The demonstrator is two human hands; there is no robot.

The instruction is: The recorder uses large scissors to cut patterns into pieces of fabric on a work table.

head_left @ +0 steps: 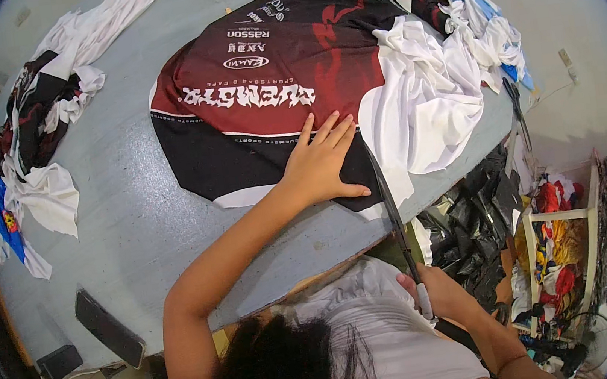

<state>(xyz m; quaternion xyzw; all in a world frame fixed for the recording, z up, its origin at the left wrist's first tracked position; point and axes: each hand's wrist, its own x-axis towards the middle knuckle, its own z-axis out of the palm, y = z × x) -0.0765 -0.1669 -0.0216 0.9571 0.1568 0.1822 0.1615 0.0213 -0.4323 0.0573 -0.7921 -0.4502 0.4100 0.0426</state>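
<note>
Dark hair (266,376) looms nearest, and left to right: maroon-and-black printed panel (252,82) on the bench (123,204), under and beyond the left hand (319,174), that hand the nearer, fingers splayed flat! Just right of its thumb, scissors (397,231), long axis running from the panel's right edge back to the right hand (441,290), fingers clamped round the handle; white cloth (429,98) lies beyond those fingers.

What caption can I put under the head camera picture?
Left hand flat on dark red and black fabric, right hand holding long scissors at its edge.
</note>
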